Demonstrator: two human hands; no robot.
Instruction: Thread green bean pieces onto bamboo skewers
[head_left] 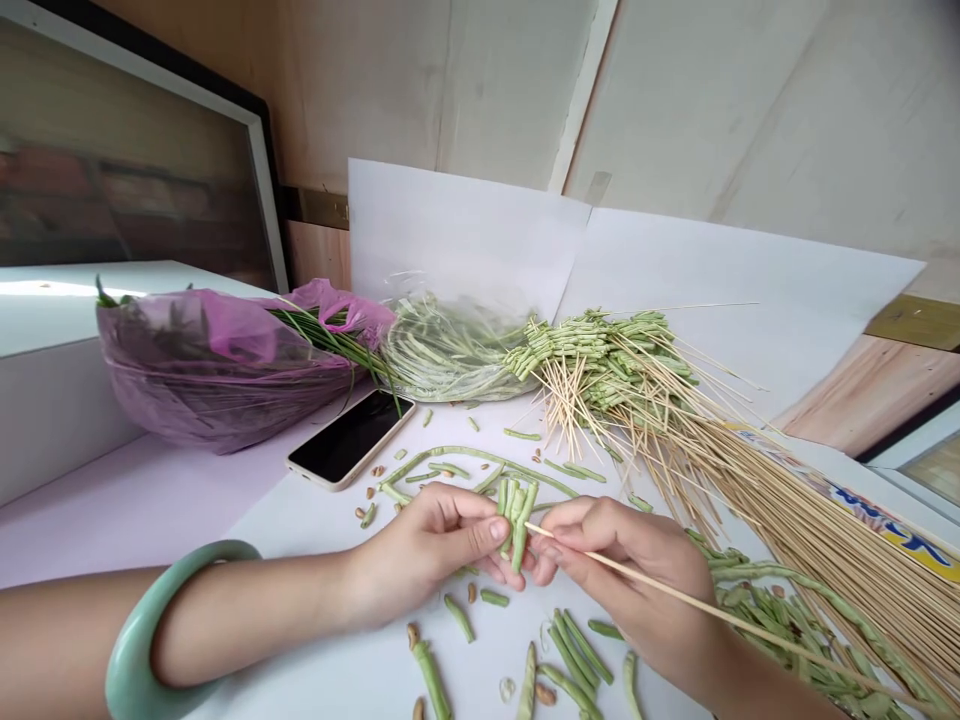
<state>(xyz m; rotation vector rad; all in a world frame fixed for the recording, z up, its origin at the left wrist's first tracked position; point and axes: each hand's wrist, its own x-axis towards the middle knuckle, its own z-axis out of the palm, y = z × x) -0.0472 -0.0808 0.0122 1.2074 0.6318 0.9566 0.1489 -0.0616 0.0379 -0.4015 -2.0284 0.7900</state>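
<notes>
My left hand [442, 545] pinches a small bundle of short green bean pieces [516, 507], held upright side by side. My right hand [622, 560] grips a thin bamboo skewer [705, 608] whose tip meets the bundle from the right. A pale green bangle [146, 625] is on my left wrist. Loose bean pieces [570, 655] and brown seeds lie on the white sheet [315, 525] under both hands. Behind lies a pile of finished bean skewers [607, 360].
A phone [351, 440] lies face up left of the hands. A purple plastic bag [217, 365] of greens and a clear bag of beans [442, 350] sit at the back. Bare skewers [810, 530] fan out at right, over uncut beans [780, 610]. A white box [52, 390] stands at left.
</notes>
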